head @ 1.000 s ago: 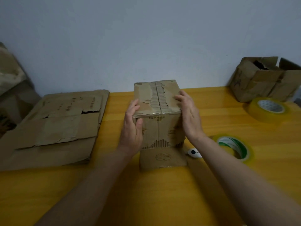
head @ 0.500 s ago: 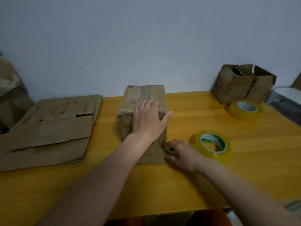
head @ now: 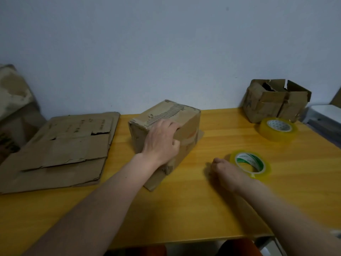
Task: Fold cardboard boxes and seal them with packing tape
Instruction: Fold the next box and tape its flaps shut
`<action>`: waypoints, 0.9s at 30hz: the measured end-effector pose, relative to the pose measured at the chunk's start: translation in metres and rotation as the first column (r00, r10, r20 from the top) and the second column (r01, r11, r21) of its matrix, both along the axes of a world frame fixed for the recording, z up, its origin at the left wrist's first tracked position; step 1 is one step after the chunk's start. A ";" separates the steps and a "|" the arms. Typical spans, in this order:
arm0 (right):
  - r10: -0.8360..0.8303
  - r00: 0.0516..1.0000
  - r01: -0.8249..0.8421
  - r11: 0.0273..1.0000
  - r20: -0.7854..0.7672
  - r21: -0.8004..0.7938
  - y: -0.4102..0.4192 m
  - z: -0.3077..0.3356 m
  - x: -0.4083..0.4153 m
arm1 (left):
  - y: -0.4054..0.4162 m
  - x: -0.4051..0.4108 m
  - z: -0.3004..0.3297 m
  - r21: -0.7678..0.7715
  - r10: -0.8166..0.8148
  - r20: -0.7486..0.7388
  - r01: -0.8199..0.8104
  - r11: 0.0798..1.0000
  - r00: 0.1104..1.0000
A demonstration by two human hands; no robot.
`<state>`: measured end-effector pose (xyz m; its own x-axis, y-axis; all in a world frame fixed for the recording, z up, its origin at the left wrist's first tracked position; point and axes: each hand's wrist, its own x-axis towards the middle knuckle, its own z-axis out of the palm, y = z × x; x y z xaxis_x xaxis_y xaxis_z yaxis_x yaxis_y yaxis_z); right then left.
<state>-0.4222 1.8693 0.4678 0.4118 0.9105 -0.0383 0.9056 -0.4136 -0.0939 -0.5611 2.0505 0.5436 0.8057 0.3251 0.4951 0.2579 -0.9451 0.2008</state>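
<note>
Yellow wooden table (head: 203,209) against a plain pale wall, and right in the middle of it sits the cardboard box (head: 186,124), turned at an angle with one corner toward the camera. Left hand (head: 162,143) is on it, palm over the near top edge, fingers curled over the top and the thumb against the side, so it grips the box and pins it down. Right hand (head: 224,171) is low on the table, just beside the green-printed roll of tape (head: 251,164). Its fingers look curled in a loose fist; whether something small sits inside that fist, I cannot tell.

This box looks worn: torn outer paper, bare ribbing showing along the top seam, soft dented corners. I'd judge it light and probably empty, so it will slide on the smooth tabletop unless held. Walls that tired will buckle under a hard squeeze; best hold is flat over an edge or corner, where the board is stiffest.

Also on the table: a stack of flattened cardboard (head: 60,150) to the left, a second yellowish roll of tape (head: 277,128) far right, and a battered open box (head: 276,100) behind it.
</note>
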 end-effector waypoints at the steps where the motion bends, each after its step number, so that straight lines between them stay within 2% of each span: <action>1: -0.060 0.997 0.063 0.997 -0.053 0.040 0.003 0.002 0.001 | 0.005 -0.007 -0.001 -0.007 0.005 0.021 -0.005 1.000 1.000; 3: -0.212 0.963 0.243 0.950 -0.166 0.196 0.012 0.010 0.001 | 0.015 -0.019 -0.002 -0.039 0.006 0.118 -0.001 0.999 0.993; 5: -0.271 0.889 0.414 0.819 -0.368 0.398 0.024 0.023 -0.003 | 0.022 -0.028 -0.002 -0.036 -0.002 0.253 0.011 0.999 0.968; 8: -0.094 0.733 0.549 0.666 -0.673 0.505 0.046 0.046 -0.016 | 0.022 -0.031 0.000 -0.027 0.087 0.318 -0.082 0.996 0.944; 10: 0.019 0.652 0.565 0.655 -0.758 0.502 0.057 0.053 -0.023 | 0.022 -0.030 -0.002 -0.032 0.275 0.228 -0.275 0.961 0.934; 12: 0.064 0.610 0.551 0.682 -0.790 0.481 0.062 0.052 -0.028 | 0.029 -0.033 -0.004 -0.078 0.487 0.086 -0.482 0.873 0.869; 13: 0.082 0.594 0.542 0.694 -0.800 0.473 0.063 0.051 -0.031 | 0.033 -0.035 -0.001 -0.106 0.543 0.020 -0.538 0.836 0.840; 14: 0.102 0.578 0.534 0.704 -0.810 0.469 0.063 0.050 -0.032 | 0.037 -0.037 0.003 -0.112 0.565 -0.038 -0.565 0.817 0.824; 16: 0.155 0.537 0.512 0.721 -0.829 0.466 0.060 0.048 -0.034 | 0.041 -0.036 0.010 -0.007 0.572 -0.130 -0.578 0.816 0.810; 17: 0.188 0.512 0.501 0.727 -0.838 0.469 0.058 0.048 -0.035 | 0.039 -0.032 0.013 0.050 0.559 -0.165 -0.559 0.828 0.813; 19: 0.230 0.482 0.470 0.747 -0.845 0.471 0.055 0.047 -0.037 | 0.029 -0.020 0.015 0.055 0.489 -0.225 -0.490 0.870 0.843; 21: 0.219 0.500 0.435 0.774 -0.838 0.461 0.054 0.046 -0.039 | 0.013 -0.004 0.012 0.009 0.424 -0.280 -0.440 0.898 0.861; 23: 0.147 0.558 0.423 0.796 -0.816 0.433 0.053 0.041 -0.037 | 0.000 0.007 0.011 0.033 0.419 -0.313 -0.431 0.902 0.853; 25: 0.007 0.646 0.418 0.833 -0.763 0.362 0.049 0.035 -0.033 | -0.006 0.014 0.013 0.071 0.425 -0.339 -0.428 0.901 0.839; 27: -0.165 0.786 0.354 0.910 -0.596 0.215 0.039 0.027 -0.028 | -0.007 0.018 0.014 0.089 0.396 -0.339 -0.389 0.917 0.854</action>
<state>-0.4502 1.9085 0.4943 0.6268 0.7751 -0.0795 0.5172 -0.4902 -0.7016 -0.5429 2.0437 0.5579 0.7324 0.6443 0.2201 0.6576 -0.7532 0.0162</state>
